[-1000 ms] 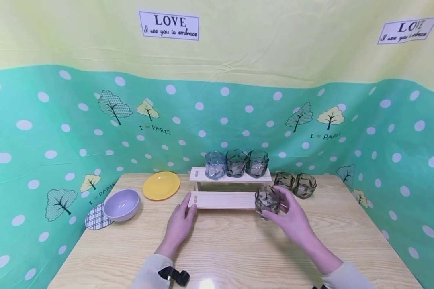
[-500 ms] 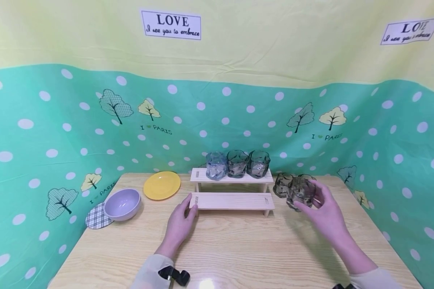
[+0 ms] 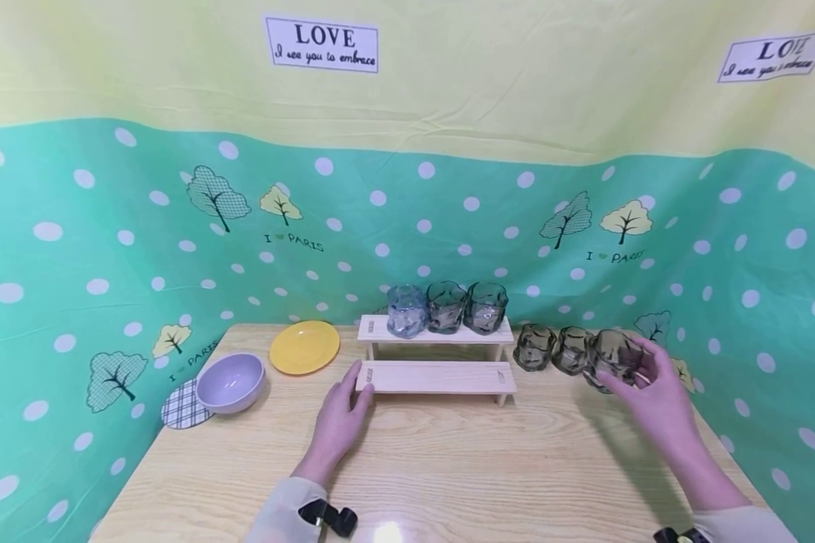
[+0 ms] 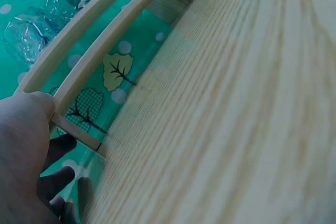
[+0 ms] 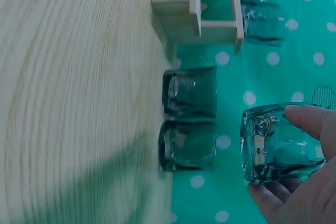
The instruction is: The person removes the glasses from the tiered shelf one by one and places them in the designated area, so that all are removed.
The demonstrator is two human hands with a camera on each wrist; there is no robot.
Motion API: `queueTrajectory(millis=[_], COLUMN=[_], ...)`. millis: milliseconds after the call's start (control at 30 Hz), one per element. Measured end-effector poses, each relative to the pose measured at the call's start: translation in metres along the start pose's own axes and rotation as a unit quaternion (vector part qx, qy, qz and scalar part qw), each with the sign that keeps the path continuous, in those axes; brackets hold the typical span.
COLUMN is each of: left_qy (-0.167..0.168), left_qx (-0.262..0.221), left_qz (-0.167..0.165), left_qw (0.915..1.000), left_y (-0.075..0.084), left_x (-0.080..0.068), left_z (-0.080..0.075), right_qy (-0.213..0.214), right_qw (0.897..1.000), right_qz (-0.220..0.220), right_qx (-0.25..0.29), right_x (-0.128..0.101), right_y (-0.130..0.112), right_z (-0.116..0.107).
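Observation:
My right hand [image 3: 659, 400] grips a smoky grey faceted glass [image 5: 278, 142], thumb on one side and fingers on the other. In the right wrist view the glass hangs clear of the table. Two similar glasses, a near one [image 3: 573, 351] and another [image 3: 534, 348], stand to its left on the table. My left hand [image 3: 339, 418] holds the left end of the pale wooden two-tier rack [image 3: 435, 376] at its lower shelf, thumb at the front corner [image 4: 44, 100]. On the upper shelf stand a bluish glass [image 3: 406, 311] and two dark ones [image 3: 485, 308].
Left on the wooden table [image 3: 435, 467] are a yellow plate [image 3: 304, 348], a purple bowl [image 3: 231, 383] and a checked round mat [image 3: 185, 407] partly under the bowl. A green dotted cloth [image 3: 421, 219] hangs behind and at both sides.
My right hand has carried the grey glass from the lower shelf's right end rightward, past the two glasses on the table. My left hand has stayed at the rack.

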State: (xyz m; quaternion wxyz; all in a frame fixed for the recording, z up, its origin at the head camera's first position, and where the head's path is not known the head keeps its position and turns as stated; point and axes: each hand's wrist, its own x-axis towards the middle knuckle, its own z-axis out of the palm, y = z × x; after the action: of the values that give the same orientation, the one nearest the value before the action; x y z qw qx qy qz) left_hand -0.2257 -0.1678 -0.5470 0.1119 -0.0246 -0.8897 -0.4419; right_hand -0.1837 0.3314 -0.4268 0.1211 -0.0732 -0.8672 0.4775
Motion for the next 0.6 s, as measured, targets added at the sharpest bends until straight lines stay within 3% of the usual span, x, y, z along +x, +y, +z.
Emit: queueTrajectory(millis=[600], left_qy=[-0.011], left_qx=[0.001], left_qz=[-0.015], left_qw=[0.9998], left_y=[0.002], left_x=[-0.001], left_z=[-0.002], right_qy=[0.015], right_qw=[0.998], right_qz=[0.049], right_qx=[-0.045], right_x=[0.034], right_y=[0.042], right_z=[-0.023])
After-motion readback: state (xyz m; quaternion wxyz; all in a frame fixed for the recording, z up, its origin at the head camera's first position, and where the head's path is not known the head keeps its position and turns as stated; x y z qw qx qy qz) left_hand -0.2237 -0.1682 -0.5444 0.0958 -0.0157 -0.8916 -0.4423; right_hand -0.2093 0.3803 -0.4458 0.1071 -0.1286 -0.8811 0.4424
